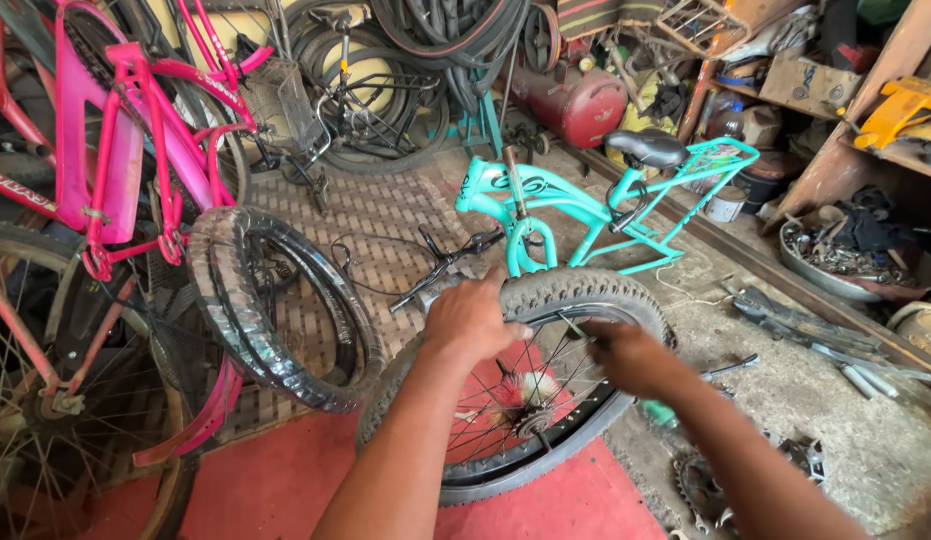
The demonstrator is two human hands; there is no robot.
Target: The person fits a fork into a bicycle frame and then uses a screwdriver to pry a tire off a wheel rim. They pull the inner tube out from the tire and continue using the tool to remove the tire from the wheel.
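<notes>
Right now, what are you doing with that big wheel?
A person is working on a bicycle wheel with a knobby black tyre, standing upright on the floor. The left hand grips the top of the tyre, and the right hand reaches in at the rim and spokes, a little blurred. A turquoise bike frame with no wheels stands behind, a loose tyre leans to the left by pink bikes, and tools lie on the floor.

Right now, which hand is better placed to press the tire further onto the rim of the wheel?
Probably the left hand: it already grips the top of the knobby tire from above. The right hand sits lower, inside the wheel, near the spokes and rim.
</notes>
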